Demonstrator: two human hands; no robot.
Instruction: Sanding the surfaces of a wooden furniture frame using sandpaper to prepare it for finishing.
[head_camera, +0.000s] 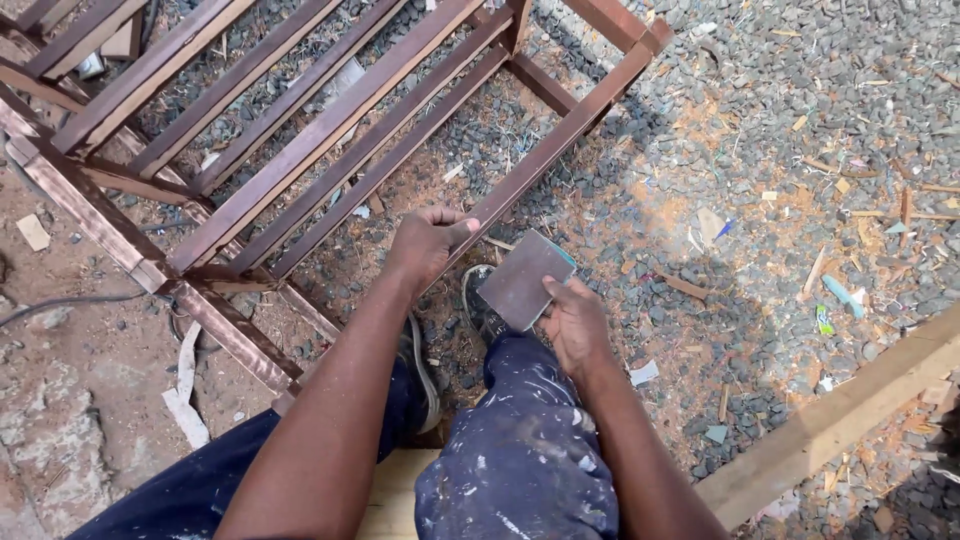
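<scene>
Both hands are busy: my left hand (428, 243) is curled tight on a rail of the dark slatted wooden frame (330, 130), while my right hand (575, 322) pinches a grey sanding sheet (522, 280) just beside it, above gravel (800, 110) strewn with sawdust.

No signs, no screens, no whole packages in view. Only litter that may be wrapping, out on the gravel well to the right of the right hand's fingers (557, 292): a small crumpled green-and-white scrap (822, 320), perhaps a sachet wrapper; just above it, a pale teal strip (836, 290); farther up and somewhat nearer those fingers, a tiny blue sliver (724, 228). Too small to tell printed label from plain plastic.
</scene>
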